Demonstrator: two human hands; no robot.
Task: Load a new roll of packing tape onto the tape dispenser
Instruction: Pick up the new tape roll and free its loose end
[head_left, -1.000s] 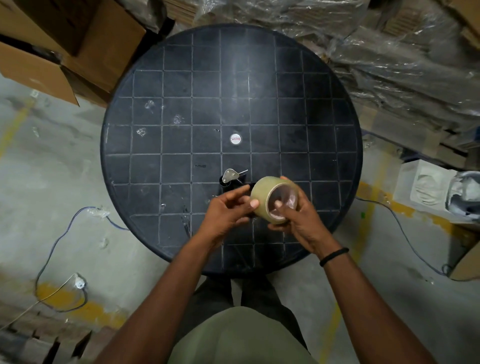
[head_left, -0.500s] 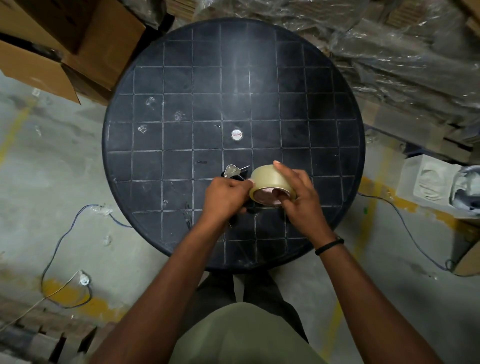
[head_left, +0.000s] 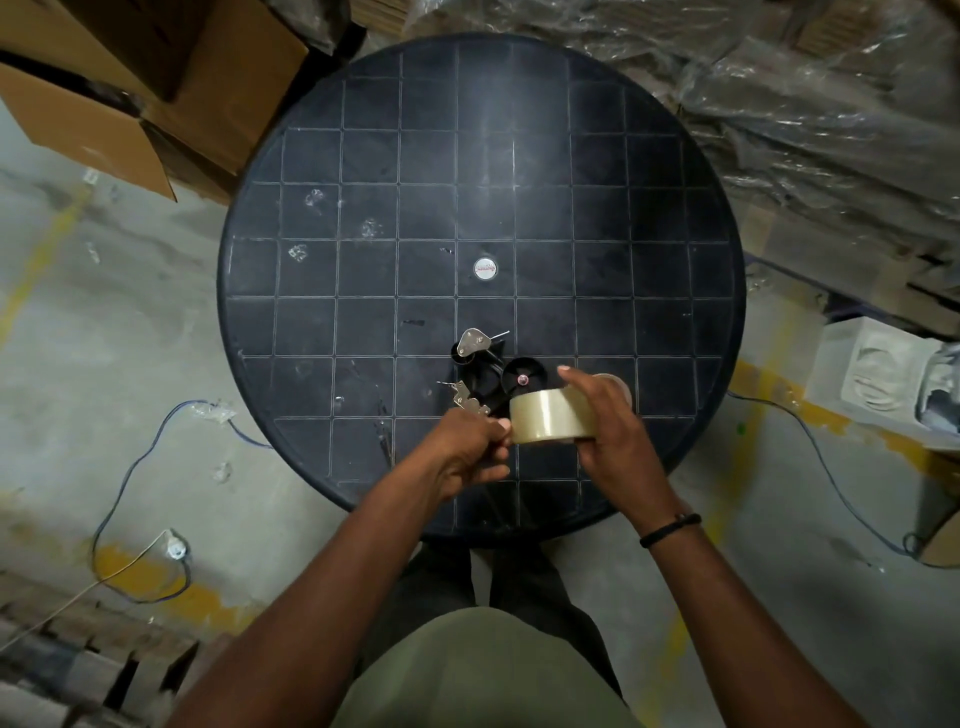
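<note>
Round black tabletop (head_left: 571, 208) with a grid pattern, seen from above. Tape dispenser (head_left: 485, 382) lying on its side near the front edge: black frame, metal plates, and an empty black hub (head_left: 523, 379) facing up.

Roll of packing tape (head_left: 550, 415) held just in front of the hub, overlapping its near edge in this view; cannot tell whether touching it. Roll lying roughly flat, outer band toward the camera, core axis close to vertical and so near parallel to the hub's axis.

Right hand (head_left: 618, 441) wrapped over the far and right side of the roll, fingers curled across its top rim, clearly holding it. Left hand (head_left: 465, 452) mostly closed at the roll's left edge, fingertips pinched there; likely on the loose end of the tape or on the dispenser frame, not possible to tell which.

Deciding relation: hub just beyond and slightly left of the roll, so a short move away from the body and a little leftward, then down, to bring the core over the hub. Right hand the carrying one and nearer the hub; left better placed to steady the frame.

Loading judged not yet done: hub bare. A second roll-like ring (head_left: 618, 384) partly hidden behind the right hand.
</note>
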